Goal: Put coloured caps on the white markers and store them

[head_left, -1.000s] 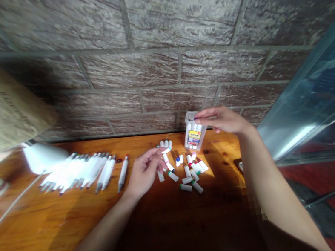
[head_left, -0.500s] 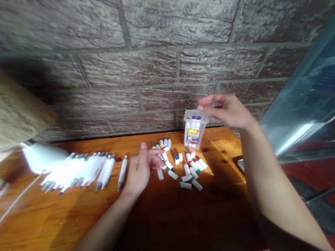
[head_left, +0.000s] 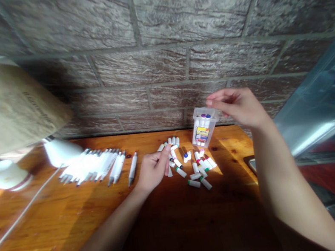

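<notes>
My left hand (head_left: 155, 168) is over the left edge of a loose heap of white marker caps (head_left: 180, 172). Its thumb and fingers are pinched together at a cap with an orange end (head_left: 170, 145). My right hand (head_left: 237, 106) is at the back right of the heap, thumb and forefinger closed at the upper rim of a clear plastic box (head_left: 210, 137). Inside this box stand several white markers, with purple and blue ends (head_left: 208, 116) showing. Left of my left hand lies a single uncapped marker (head_left: 133, 169), beside a row of white markers (head_left: 97, 166).
A lamp with a printed shade (head_left: 11, 105) stands at the left, its white cord (head_left: 24, 213) crossing the table (head_left: 184, 222). Near it is a white cup (head_left: 14, 174). A phone (head_left: 251, 164) lies by the right edge. A stone-block wall (head_left: 160, 66) rises behind.
My left hand has turned from spread fingers to a pinch at the caps. My right hand stays at the box rim. The view has shifted slightly left.
</notes>
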`<state>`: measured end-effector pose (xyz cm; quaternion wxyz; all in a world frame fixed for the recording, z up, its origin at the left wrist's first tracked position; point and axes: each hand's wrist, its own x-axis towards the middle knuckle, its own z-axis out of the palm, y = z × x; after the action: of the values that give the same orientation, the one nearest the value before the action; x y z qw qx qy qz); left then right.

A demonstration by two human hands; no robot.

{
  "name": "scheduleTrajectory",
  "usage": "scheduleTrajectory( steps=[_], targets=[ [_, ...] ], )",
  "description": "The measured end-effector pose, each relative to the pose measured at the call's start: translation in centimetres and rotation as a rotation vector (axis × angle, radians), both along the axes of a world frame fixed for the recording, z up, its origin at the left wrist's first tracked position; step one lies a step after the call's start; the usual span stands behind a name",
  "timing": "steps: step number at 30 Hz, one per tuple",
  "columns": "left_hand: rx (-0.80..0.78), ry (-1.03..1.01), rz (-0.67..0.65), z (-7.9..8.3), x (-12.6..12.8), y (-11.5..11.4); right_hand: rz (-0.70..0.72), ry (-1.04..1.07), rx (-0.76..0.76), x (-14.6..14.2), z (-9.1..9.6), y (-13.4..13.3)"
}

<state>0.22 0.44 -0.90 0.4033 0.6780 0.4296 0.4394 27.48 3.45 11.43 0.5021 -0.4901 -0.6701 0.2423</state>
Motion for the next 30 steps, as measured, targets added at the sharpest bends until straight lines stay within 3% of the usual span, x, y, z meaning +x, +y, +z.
scheduleTrajectory(
  steps=[9, 16, 19, 23, 27, 30],
  targets=[
    [0.205, 0.406, -0.223, -0.2, 0.0, -0.3, 0.021, -0.018, 0.004, -2.1, -0.4, -0.2],
    [0.314, 0.257, 0.017, 0.9, -1.2, -0.2, 0.033, -0.129, 0.083, -4.9, -0.2, -1.5],
    [0.324, 0.48, 0.134, 1.4, -2.4, 0.9, 0.033, -0.163, 0.064, -5.4, -2.0, -3.0],
    [0.133, 0.927, 0.318, 2.2, -4.3, 2.0, -0.093, -0.248, 0.058, -5.0, -6.3, -4.8],
    [0.003, 1.026, 0.394, 2.8, -5.8, 2.3, -0.191, -0.232, 0.008, -3.9, -8.7, -4.8],
    [-0.069, 1.058, 0.377, 2.6, -6.1, 2.4, -0.101, -0.258, -0.059, -3.2, -8.7, -4.3]
  ],
)
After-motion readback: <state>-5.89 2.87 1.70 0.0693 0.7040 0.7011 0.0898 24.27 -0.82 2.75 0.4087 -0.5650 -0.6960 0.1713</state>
